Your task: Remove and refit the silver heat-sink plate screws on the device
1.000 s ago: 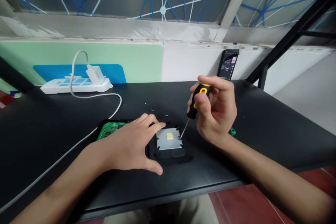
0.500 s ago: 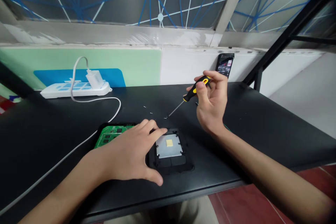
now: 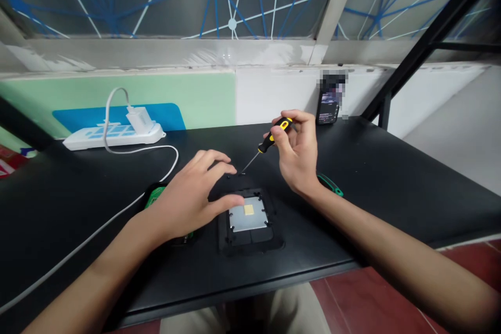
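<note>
My right hand (image 3: 299, 154) is closed round the black and yellow handle of a screwdriver (image 3: 274, 135). Its shaft slants down to the left, and the tip is at a small screw (image 3: 242, 173) on the table. My left hand (image 3: 199, 188) holds nothing; its fingers are apart, the fingertips close to the screwdriver tip. Below them lies a black plastic cover (image 3: 250, 237) bearing a silver metal plate (image 3: 238, 222) with a pale yellow pad (image 3: 249, 210). A green circuit board (image 3: 154, 195) in a black housing is mostly hidden under my left hand and wrist.
A white power strip (image 3: 113, 135) with a plugged-in charger (image 3: 140, 119) and white cable (image 3: 78, 242) occupies the left. At the back right a phone (image 3: 327, 107) leans against the wall. A green-edged tool (image 3: 331, 185) lies partly behind my right forearm.
My left hand has lifted off the cover's edge and moved up toward the screw, its fingers now near the screwdriver tip. My right hand has shifted slightly left with the screwdriver.
</note>
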`<state>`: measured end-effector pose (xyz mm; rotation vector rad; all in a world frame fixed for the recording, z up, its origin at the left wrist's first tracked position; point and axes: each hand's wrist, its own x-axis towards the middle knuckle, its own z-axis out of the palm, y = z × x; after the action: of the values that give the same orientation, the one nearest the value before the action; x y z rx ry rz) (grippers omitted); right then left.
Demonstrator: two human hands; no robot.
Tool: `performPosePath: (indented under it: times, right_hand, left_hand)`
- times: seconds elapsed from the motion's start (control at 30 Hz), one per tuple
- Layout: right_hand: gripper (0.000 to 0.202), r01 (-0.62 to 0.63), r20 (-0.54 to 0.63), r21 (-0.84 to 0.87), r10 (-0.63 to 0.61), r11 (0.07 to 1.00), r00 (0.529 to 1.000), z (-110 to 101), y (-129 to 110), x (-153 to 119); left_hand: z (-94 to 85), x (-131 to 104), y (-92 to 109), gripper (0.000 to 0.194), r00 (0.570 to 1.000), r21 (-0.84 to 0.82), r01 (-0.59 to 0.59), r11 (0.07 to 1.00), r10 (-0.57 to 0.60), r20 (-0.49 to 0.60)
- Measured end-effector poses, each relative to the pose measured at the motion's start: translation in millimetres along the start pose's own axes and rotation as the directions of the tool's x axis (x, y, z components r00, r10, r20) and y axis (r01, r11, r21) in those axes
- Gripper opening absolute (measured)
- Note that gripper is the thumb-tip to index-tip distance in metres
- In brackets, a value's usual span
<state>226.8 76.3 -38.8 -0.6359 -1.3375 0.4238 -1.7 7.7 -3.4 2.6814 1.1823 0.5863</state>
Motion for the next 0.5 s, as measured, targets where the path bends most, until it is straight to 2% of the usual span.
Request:
performPosePath:
  times: [0.2, 0.5]
  right_hand:
    - [0.034, -0.038, -0.008, -0.007, 0.038, 0.999, 0.999, 0, 4, -1]
    - [0.033, -0.056, -0.026, -0.069, 0.055, 0.996, 0.998, -2, 2, 2]
  left_hand:
    - [11.8, -1, 1, 0.051, 0.995, 0.064, -0.057, 0.996, 0.051, 0.09]
    - [17.8, -1, -2, 0.06, 0.994, 0.058, -0.084, 0.995, 0.08, 0.076]
